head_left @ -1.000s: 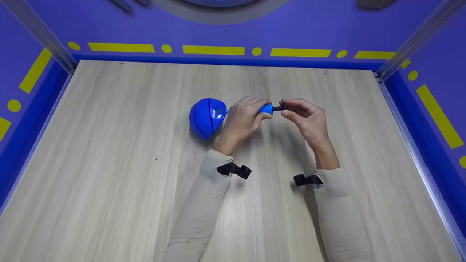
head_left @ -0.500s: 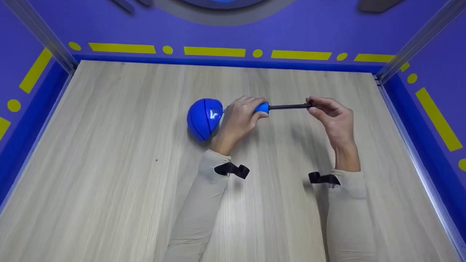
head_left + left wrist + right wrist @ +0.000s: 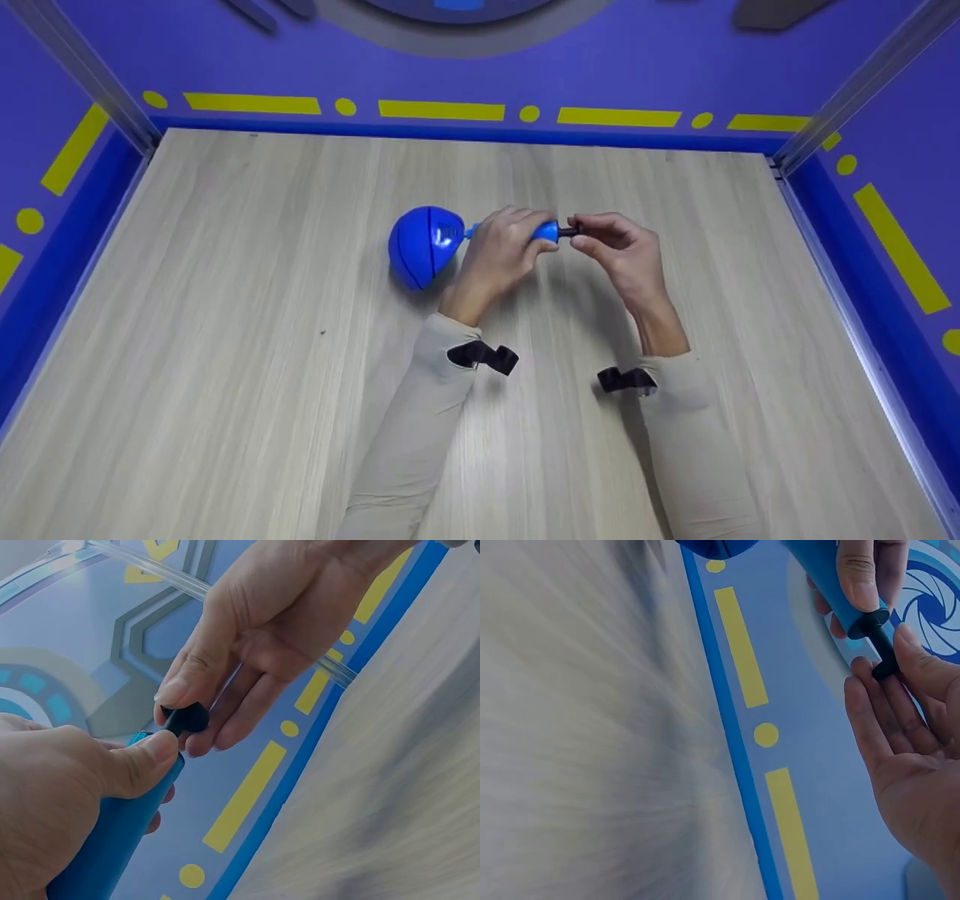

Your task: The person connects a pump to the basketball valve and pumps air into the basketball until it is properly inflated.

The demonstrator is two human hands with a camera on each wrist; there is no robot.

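Note:
A blue hand pump (image 3: 112,840) lies in my left hand (image 3: 501,244), whose fingers wrap round its barrel. At the pump's left end a blue ball with black lines (image 3: 421,247) is joined by a short light-blue piece; its surface looks dented and not fully round. My right hand (image 3: 626,255) pinches the black handle (image 3: 885,667) at the end of the pump rod between thumb and fingers. Only a short length of the rod shows between the barrel and that handle. Most of the barrel is hidden under my left hand in the head view.
Beneath both hands is a light wood-grain table (image 3: 247,360). Purple-blue panels with yellow marks (image 3: 442,110) stand at the back and both sides, with metal posts (image 3: 832,97) in the corners. Each wrist wears a black camera mount (image 3: 484,355).
My right hand first drew the handle out to the right, baring a long rod, then pushed it back left close to the barrel. My left hand and the ball barely shifted.

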